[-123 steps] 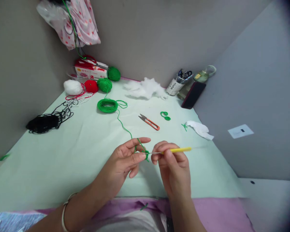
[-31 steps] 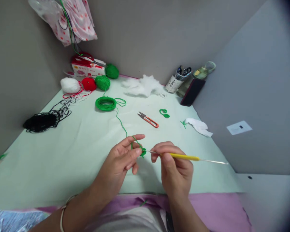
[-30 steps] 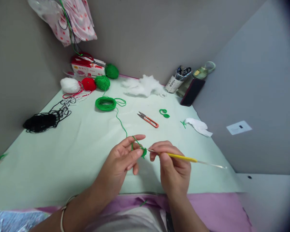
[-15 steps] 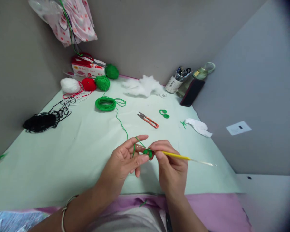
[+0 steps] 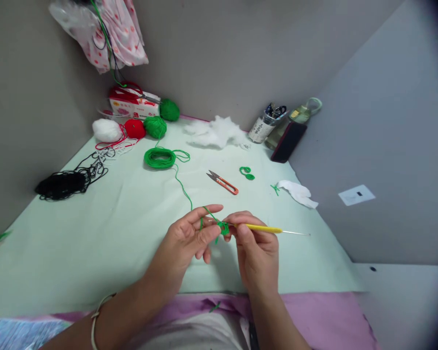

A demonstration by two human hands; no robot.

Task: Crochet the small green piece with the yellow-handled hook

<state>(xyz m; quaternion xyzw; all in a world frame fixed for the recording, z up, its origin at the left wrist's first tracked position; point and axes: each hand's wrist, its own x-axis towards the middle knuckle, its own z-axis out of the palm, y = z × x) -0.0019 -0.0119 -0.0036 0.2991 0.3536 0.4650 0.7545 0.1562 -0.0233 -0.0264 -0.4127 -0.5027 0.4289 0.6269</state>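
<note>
My left hand (image 5: 190,238) pinches a small green crochet piece (image 5: 224,227) between thumb and fingers, its index finger stretched out with green yarn (image 5: 182,186) running over it. That strand leads back to a flat green yarn coil (image 5: 159,158) on the table. In my right hand (image 5: 257,248) is a crochet hook (image 5: 264,228) with a yellow handle, held like a pen. The hook's thin tip meets the green piece, while its other metal end points right. Fingers partly hide where tip and stitches meet.
Orange thread snips (image 5: 224,183) and a curled green crocheted piece (image 5: 247,173) lie beyond my hands. White stuffing (image 5: 217,131), yarn balls (image 5: 155,127) and black yarn (image 5: 62,184) sit farther back and left. A phone (image 5: 289,142) leans near a pen cup (image 5: 264,125) at right.
The hook's outer end has swung slightly up and left with my right hand. The green piece is turned a little, showing an opening in it and a short tail below.
</note>
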